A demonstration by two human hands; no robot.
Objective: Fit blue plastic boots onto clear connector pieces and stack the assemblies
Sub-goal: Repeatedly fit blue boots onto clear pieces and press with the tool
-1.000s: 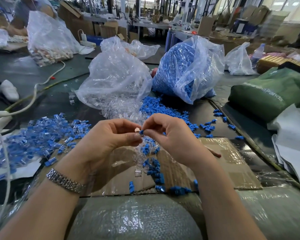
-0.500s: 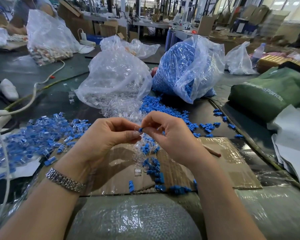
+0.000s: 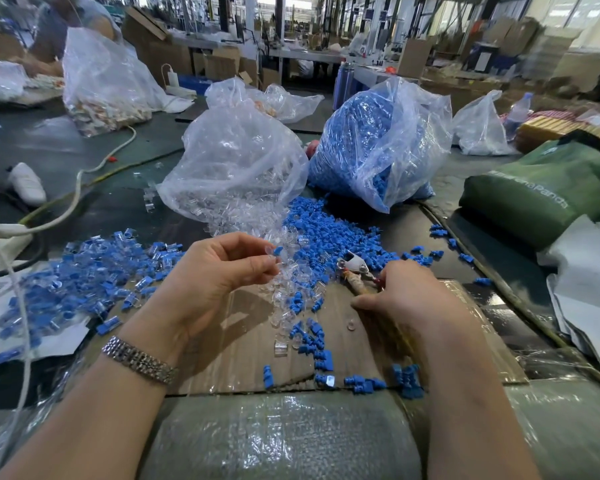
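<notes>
My left hand (image 3: pixel 219 271) is raised over the cardboard sheet (image 3: pixel 229 344) and pinches a clear connector piece with a blue boot (image 3: pixel 277 251) at its fingertips. My right hand (image 3: pixel 407 292) rests low on the cardboard to the right, its fingers curled round the wrapped handle of a small tool (image 3: pixel 355 271) with a metal head. Loose blue boots (image 3: pixel 329 233) and clear connector pieces (image 3: pixel 284 306) lie scattered between my hands. A heap of finished assemblies (image 3: pixel 84 275) lies at the left.
A clear bag of connector pieces (image 3: pixel 236 168) and a bag of blue boots (image 3: pixel 378 143) stand behind the work spot. A green bag (image 3: pixel 541 188) lies at the right. A white cable (image 3: pixel 73 199) crosses the left. Another person sits at the far left.
My hands have parted. The right hand dropped away to the right onto the cardboard and took hold of the tool; the left hand keeps the assembled piece, lifted slightly.
</notes>
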